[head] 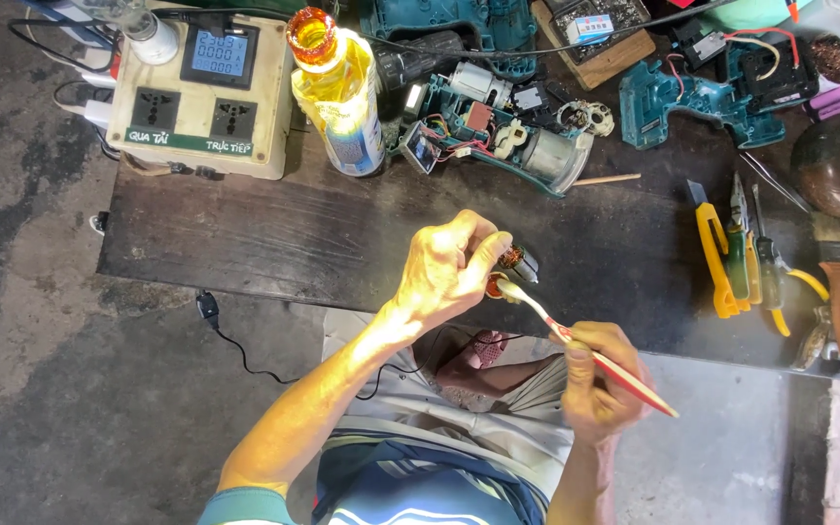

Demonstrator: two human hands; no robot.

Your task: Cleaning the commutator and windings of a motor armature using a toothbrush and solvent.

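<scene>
The left hand (451, 264) has its fingers clamped around a small motor armature (509, 267), held over the near edge of the dark workbench (274, 243). The right hand (597, 381) grips a red-handled toothbrush (590, 355), fingers closed on the handle, its bristle end touching the armature. Farther off lie an opened teal power tool (498, 131) and a yellow bottle (337, 87).

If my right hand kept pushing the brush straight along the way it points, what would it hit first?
The right hand aims the brush up and left. Its head already meets the small motor part held in the left hand. Past that, probably the left hand's fingers, though depth is hard to judge.
</scene>
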